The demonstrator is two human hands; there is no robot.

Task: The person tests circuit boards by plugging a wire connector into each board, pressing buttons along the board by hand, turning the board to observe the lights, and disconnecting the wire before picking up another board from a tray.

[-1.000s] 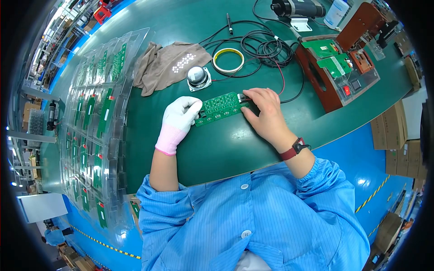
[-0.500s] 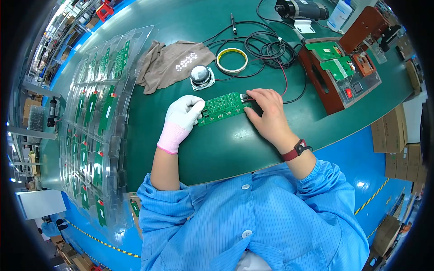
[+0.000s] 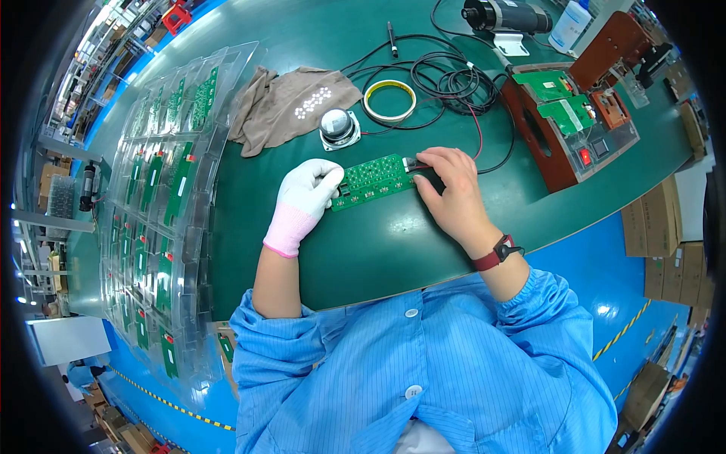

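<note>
My left hand (image 3: 308, 187), in a white glove with a pink cuff, pinches the left end of a green circuit board (image 3: 374, 181) held over the bench. Small components cover the board's upper face. At its right end a connector with dark wires (image 3: 413, 165) meets the board. My bare right hand (image 3: 451, 187) has thumb and fingers around this connector; the exact contact is partly hidden. Just behind the board sits a small round speaker (image 3: 339, 129) with a wire running from it.
Clear trays (image 3: 162, 219) with several circuit boards stand at left. A brown cloth (image 3: 283, 110), a tape roll (image 3: 389, 101), coiled black cable (image 3: 454, 76) and a pen-like tool (image 3: 392, 39) lie behind. A wooden test fixture (image 3: 560, 125) stands right; a dark cylindrical device (image 3: 507, 17) is beyond.
My right hand has shifted very slightly to the right at the connector end. My left hand and the board stay almost where they were.
</note>
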